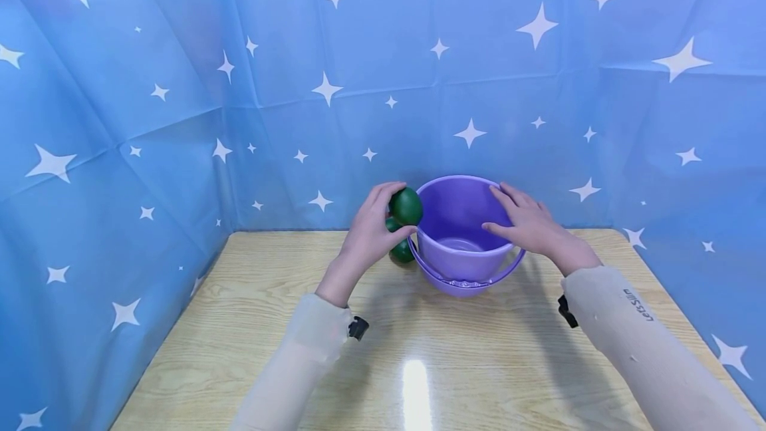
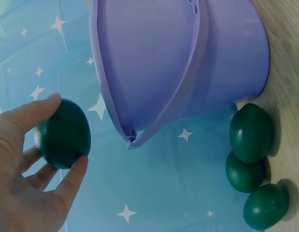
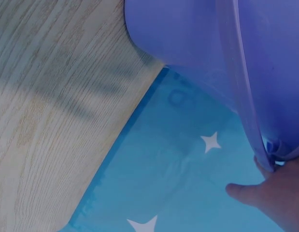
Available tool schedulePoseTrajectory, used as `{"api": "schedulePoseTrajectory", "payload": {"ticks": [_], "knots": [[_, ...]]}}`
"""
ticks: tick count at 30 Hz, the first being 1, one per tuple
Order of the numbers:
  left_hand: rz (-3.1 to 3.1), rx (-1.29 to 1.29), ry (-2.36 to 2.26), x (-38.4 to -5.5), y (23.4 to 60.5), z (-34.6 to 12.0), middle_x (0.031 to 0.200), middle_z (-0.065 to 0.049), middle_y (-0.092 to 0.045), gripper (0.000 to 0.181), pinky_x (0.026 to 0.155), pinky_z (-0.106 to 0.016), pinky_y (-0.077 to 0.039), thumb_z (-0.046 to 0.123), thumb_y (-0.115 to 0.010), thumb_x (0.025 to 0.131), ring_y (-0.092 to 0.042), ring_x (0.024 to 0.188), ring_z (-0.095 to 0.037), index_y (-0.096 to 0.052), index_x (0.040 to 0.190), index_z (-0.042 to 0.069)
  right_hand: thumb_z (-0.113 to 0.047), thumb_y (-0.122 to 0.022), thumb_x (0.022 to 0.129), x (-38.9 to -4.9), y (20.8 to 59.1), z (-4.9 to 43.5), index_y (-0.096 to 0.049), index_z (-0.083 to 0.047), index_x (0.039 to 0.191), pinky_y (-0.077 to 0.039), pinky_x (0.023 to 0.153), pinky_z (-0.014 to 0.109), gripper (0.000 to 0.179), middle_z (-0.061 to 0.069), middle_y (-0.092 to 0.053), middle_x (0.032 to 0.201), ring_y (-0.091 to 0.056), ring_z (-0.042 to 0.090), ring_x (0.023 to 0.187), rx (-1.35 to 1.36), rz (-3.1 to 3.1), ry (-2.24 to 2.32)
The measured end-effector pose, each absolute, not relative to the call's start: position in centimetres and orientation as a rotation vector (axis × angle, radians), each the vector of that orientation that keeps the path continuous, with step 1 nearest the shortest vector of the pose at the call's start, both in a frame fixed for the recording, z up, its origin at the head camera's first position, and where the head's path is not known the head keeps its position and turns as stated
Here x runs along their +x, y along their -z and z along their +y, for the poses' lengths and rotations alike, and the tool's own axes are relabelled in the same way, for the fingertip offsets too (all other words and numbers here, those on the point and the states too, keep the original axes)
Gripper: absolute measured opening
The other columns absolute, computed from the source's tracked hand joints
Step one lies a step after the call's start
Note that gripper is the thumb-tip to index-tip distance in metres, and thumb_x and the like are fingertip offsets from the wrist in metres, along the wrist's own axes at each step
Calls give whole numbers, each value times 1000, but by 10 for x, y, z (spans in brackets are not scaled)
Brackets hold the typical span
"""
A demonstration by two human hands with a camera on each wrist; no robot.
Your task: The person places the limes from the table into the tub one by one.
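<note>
left hand (image 2: 19,169) grip clamped on lime (image 2: 62,134) | right hand (image 1: 529,225) grip apart on bucket (image 1: 457,231) rim, fingertips hidden

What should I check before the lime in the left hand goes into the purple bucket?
1. Lime gripped by left hand: ok, fingers curl round it.
2. Bucket steadied: ok, right hand rests on its rim.
3. Bucket upright on table: ok.
4. Bucket interior free: ok, nothing visible inside from the head view.
5. Lime over the opening: not ok, it sits just outside the left rim.
6. Limes left on the table: three, beside the bucket.
</note>
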State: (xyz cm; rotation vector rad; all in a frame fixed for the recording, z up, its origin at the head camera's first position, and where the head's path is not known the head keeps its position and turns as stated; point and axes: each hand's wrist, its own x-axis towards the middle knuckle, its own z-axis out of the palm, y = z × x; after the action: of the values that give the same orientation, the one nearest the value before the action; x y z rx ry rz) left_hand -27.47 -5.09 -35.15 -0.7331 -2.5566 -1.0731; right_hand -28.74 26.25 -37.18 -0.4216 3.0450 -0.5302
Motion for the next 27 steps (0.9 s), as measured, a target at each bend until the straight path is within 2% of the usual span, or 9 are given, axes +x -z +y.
{"api": "schedulePoseTrajectory", "payload": {"ticks": [20,27], "knots": [[-2568,-739,1055,-275,349,-45,148,-6,-46,75,98,-32,-56,22,-83,83,-54,130,-24,-44,146,16,-56,-51,98,-286,371,263,-10,-11,161,-7,115,76,88,24,-7,166,-8,51,150,-416,3043,537],[-2562,-751,1071,-276,347,-44,148,-6,-45,75,99,-36,-57,20,-83,83,-53,131,-26,-44,147,15,-56,-50,98,-286,371,263,-11,-11,161,-6,115,77,87,24,-6,166,-7,51,150,-416,3047,539]]}}
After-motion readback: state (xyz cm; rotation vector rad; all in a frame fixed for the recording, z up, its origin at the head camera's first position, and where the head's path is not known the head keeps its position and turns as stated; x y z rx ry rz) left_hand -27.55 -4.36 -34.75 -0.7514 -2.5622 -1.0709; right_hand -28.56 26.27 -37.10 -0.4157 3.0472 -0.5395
